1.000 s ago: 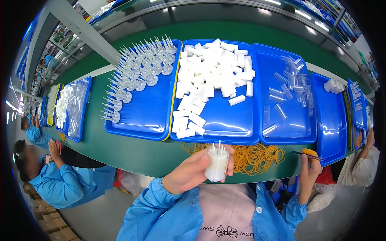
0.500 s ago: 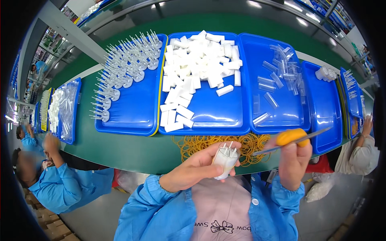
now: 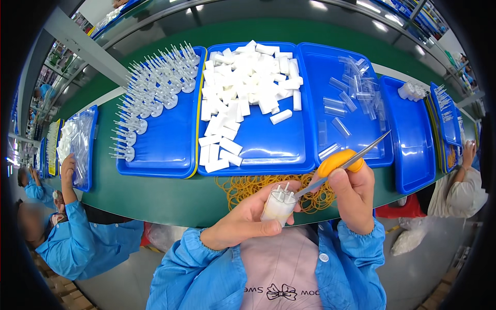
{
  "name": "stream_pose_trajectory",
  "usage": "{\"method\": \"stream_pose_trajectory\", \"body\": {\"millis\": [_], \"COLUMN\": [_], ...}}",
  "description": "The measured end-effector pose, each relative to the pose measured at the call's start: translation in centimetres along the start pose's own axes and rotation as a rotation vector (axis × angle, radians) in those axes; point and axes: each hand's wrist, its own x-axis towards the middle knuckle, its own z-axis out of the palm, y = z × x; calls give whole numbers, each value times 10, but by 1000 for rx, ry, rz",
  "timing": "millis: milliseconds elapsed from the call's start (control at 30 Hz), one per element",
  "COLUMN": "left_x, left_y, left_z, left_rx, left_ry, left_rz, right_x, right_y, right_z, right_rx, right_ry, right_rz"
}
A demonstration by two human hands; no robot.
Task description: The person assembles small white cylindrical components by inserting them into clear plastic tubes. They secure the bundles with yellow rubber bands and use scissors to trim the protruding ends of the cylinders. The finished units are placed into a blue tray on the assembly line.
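Observation:
My left hand (image 3: 240,219) is closed around a short clear tube (image 3: 279,205). White material fills it, and several thin pale prongs stand out of its top. My right hand (image 3: 354,194) grips an orange-handled metal tool (image 3: 338,163), scissors-like in look, though its exact kind cannot be told. One pointed metal end rises to the upper right. A flat metal strip slants down left, its tip at the rim of the tube. Behind both hands, a heap of tan rubber bands (image 3: 232,188) lies on the green table (image 3: 155,194).
Blue trays hold pronged clear pieces (image 3: 160,88), white blocks (image 3: 243,77) and clear tubes (image 3: 356,85). A narrower blue tray (image 3: 413,155) stands right of these. At the left a co-worker in a blue sleeve (image 3: 93,232) reaches to another tray; another person sits at the right.
My right hand has moved left with the tool, which has tilted more steeply. The strip's lower tip now meets the tube's rim. The co-worker's hand at the left has risen to the tray.

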Motion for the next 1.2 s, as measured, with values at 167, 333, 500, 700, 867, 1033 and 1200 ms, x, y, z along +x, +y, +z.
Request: {"method": "stream_pose_trajectory", "body": {"millis": [167,333,500,700,867,1033,1200], "left_x": [0,1,1,1,2,5,7], "left_y": [-2,-6,-12,-8,-14,-17,-22], "left_z": [-1,-5,-11,-6,-10,-20,-15], "left_rx": [-2,-25,-145,-168,-250,-536,-736], "left_ry": [13,9,-5,10,-23,-189,-79], "left_rz": [-4,1,-47,-90,-94,-66,-24], "right_x": [1,1,2,1,1,-4,-13], "right_y": [4,4,5,7,9,0,-8], "right_z": [-1,2,4,5,2,-3,9], "right_rx": [-23,-78,-59,-17,25,-36,-473], "right_ry": [-1,-36,-42,-33,4,83,-178], "right_rz": [16,32,7,25,-10,-70,-163]}}
